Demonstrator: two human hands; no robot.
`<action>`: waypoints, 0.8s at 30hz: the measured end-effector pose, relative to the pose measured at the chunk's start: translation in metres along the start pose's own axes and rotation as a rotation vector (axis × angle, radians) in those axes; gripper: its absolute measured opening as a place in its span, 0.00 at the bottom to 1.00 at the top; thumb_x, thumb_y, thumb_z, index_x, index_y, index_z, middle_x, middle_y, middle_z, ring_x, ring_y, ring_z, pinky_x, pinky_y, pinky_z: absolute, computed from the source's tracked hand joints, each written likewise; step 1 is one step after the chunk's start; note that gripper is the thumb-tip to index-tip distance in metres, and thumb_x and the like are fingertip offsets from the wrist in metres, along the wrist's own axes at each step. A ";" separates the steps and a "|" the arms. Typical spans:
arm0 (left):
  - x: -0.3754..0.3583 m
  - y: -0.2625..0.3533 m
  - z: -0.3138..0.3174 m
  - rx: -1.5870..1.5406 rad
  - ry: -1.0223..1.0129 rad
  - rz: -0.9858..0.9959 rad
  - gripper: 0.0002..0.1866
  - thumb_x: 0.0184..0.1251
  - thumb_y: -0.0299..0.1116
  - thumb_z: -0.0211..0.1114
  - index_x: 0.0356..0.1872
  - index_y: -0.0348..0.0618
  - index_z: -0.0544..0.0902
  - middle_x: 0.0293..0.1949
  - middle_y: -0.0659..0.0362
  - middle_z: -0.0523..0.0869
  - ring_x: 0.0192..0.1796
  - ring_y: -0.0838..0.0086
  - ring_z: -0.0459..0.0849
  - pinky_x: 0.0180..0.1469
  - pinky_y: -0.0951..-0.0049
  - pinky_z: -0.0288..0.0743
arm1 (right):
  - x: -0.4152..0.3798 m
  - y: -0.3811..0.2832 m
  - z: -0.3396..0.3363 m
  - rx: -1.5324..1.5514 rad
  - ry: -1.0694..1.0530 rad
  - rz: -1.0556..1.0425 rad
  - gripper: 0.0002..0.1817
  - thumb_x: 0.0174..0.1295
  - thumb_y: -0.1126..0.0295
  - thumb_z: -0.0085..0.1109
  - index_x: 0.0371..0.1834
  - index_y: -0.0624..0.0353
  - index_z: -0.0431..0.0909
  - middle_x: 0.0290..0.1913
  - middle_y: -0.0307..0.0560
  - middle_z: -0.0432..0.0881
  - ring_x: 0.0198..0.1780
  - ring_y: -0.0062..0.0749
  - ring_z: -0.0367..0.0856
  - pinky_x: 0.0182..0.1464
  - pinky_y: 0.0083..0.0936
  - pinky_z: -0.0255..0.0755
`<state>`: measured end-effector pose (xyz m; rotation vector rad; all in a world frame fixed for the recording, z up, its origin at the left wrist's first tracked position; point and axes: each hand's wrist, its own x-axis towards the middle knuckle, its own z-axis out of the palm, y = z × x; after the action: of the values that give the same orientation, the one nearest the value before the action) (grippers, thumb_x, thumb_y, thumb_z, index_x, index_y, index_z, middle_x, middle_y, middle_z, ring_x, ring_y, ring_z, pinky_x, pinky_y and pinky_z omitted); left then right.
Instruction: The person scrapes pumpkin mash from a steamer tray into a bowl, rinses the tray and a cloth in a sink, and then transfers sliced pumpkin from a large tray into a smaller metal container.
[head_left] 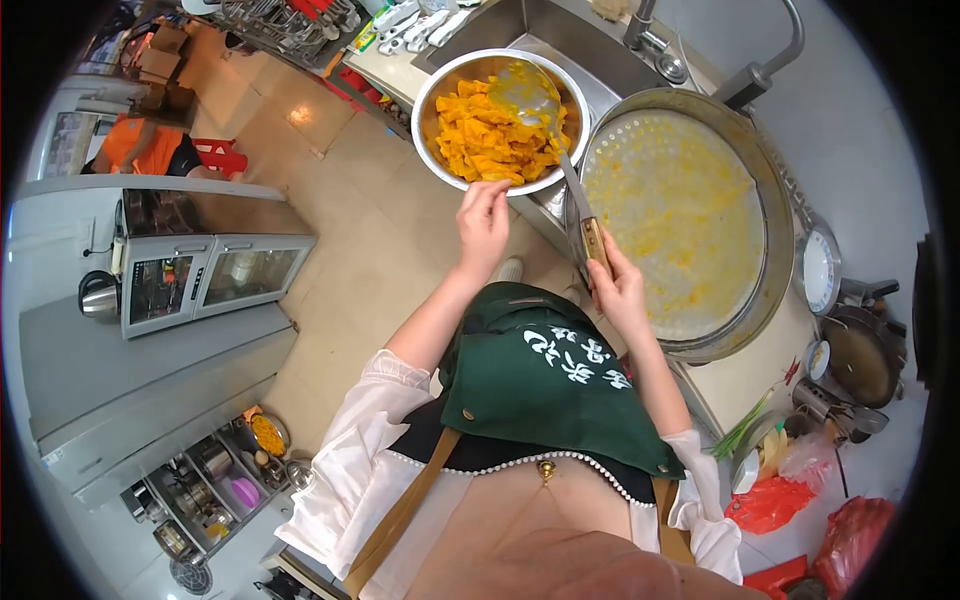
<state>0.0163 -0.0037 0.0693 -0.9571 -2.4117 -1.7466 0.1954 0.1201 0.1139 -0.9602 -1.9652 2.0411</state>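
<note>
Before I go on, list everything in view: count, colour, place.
bowl: 1, white-rimmed, at the sink's edge
orange pieces: many, orange, in the bowl
long-handled utensil: 1, metallic, brown grip, head in the bowl
large round pan: 1, metallic, right of the bowl
sink: 1, grey, beyond the bowl
curved faucet: 1, grey, upper right
green stalks: several, green, counter at right
red bags: at least 2, red, lower right
kettle: 1, silver, left
cabinet: 1, grey, left
other person: 1, orange top, upper left
seat: 1, red, upper left
smaller clutter: uncounted, mixed colours, edges
apron: 1, green, on the wearer
left hand: 1, bare, at the bowl's near rim
right hand: 1, bare, gripping the utensil
</note>
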 end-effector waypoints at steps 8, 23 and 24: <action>0.025 0.020 0.022 0.627 -0.202 0.439 0.34 0.52 0.21 0.56 0.61 0.69 0.71 0.71 0.50 0.52 0.70 0.49 0.51 0.66 0.45 0.42 | -0.006 -0.015 0.005 0.190 -0.062 0.107 0.29 0.64 0.73 0.50 0.69 0.58 0.56 0.20 0.35 0.70 0.12 0.14 0.64 0.13 0.13 0.59; 0.083 -0.008 0.019 0.918 -0.261 0.434 0.34 0.55 0.26 0.55 0.63 0.77 0.67 0.72 0.53 0.49 0.73 0.52 0.45 0.68 0.45 0.35 | -0.024 -0.018 0.014 0.253 -0.079 0.095 0.29 0.65 0.74 0.48 0.70 0.56 0.54 0.22 0.37 0.70 0.12 0.14 0.64 0.13 0.13 0.60; 0.082 -0.010 0.021 0.936 -0.253 0.458 0.34 0.56 0.26 0.55 0.63 0.77 0.66 0.72 0.54 0.49 0.73 0.53 0.45 0.68 0.46 0.35 | -0.023 -0.019 0.015 0.244 -0.069 0.091 0.29 0.65 0.74 0.48 0.70 0.56 0.54 0.21 0.37 0.70 0.12 0.14 0.64 0.13 0.13 0.60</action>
<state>-0.0487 0.0508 0.0818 -1.4069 -2.4020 -0.2776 0.1998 0.0984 0.1384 -0.9509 -1.6791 2.3259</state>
